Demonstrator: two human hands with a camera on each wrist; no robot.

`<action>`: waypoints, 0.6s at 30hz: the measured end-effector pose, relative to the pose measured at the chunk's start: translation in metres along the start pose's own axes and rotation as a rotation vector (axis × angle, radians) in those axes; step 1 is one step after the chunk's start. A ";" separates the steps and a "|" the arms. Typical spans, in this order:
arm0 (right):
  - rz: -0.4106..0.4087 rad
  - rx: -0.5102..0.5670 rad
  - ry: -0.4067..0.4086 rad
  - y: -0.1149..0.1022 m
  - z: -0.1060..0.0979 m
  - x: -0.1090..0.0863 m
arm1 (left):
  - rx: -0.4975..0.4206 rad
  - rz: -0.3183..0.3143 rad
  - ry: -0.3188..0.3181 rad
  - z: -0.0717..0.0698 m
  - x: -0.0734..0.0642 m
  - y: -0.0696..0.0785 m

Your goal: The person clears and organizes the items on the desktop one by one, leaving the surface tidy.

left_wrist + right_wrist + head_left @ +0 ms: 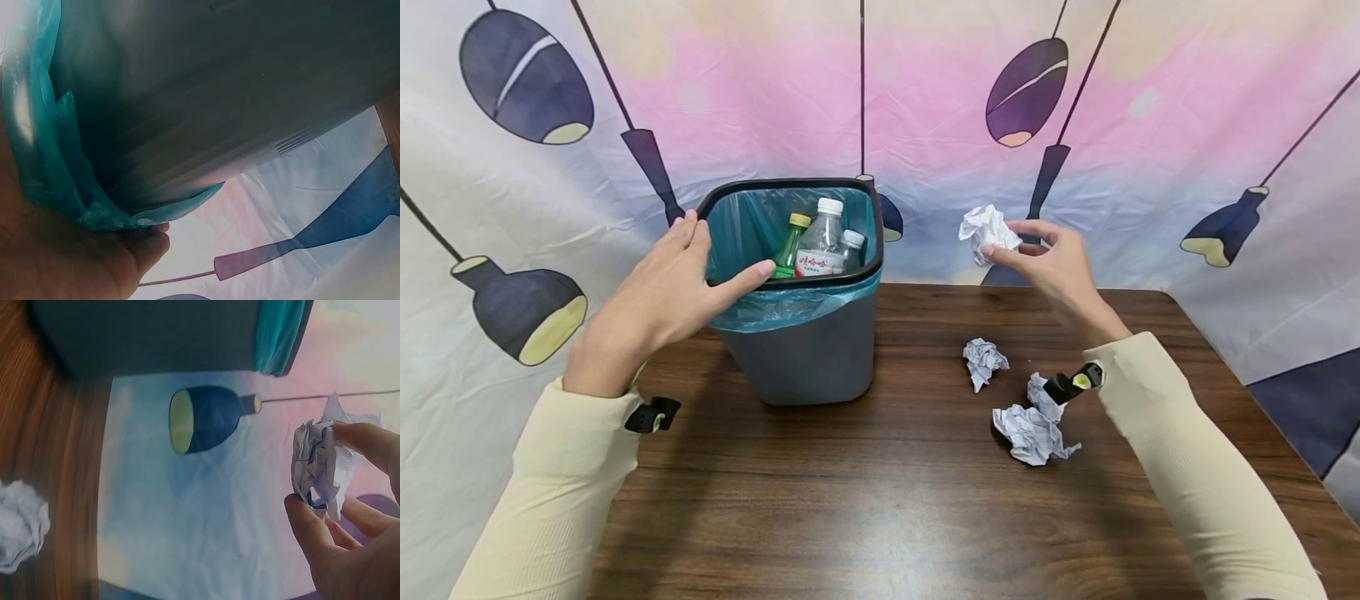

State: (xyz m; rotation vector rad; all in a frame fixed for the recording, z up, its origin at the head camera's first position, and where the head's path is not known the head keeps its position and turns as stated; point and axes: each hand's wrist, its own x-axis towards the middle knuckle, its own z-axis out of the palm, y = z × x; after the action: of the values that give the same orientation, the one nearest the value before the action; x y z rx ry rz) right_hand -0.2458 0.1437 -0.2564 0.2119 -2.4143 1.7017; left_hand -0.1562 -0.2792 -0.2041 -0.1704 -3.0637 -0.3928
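Observation:
In the head view, my right hand (1056, 262) pinches a crumpled paper ball (987, 233) between thumb and fingers, held up above the back edge of the table. The right wrist view shows the same paper ball (319, 464) at the fingertips. My left hand (662, 292) rests against the left front corner of a grey trash bin (805, 358), its thumb stretched along the front rim and its fingers along the left side. A blue-green liner (40, 169) folds over that rim, beside the left palm. Inside stand a green bottle (790, 246) and a clear bottle (823, 242) with a white cap.
Another white-capped bottle (853, 248) leans in the bin. A crumpled paper ball (984, 362) lies right of the bin on the brown wooden table (865, 500). More crumpled paper (1033, 433) lies nearer, below the right wrist. A patterned cloth (925, 100) hangs behind.

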 end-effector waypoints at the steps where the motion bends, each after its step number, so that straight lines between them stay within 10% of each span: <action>1: 0.001 0.033 -0.001 -0.002 0.002 0.001 | 0.000 0.000 0.000 0.000 0.000 0.000; 11: 0.028 0.437 -0.068 -0.029 0.019 0.004 | -0.008 -0.005 -0.002 0.000 0.000 0.000; 18: 0.029 0.537 -0.093 -0.047 0.033 0.006 | -0.006 -0.006 -0.001 0.001 0.000 -0.001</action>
State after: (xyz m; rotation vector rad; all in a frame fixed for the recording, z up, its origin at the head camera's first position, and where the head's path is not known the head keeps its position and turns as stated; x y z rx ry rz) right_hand -0.2434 0.0964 -0.2229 0.3320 -1.9685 2.3682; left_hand -0.1567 -0.2804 -0.2050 -0.1616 -3.0653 -0.4029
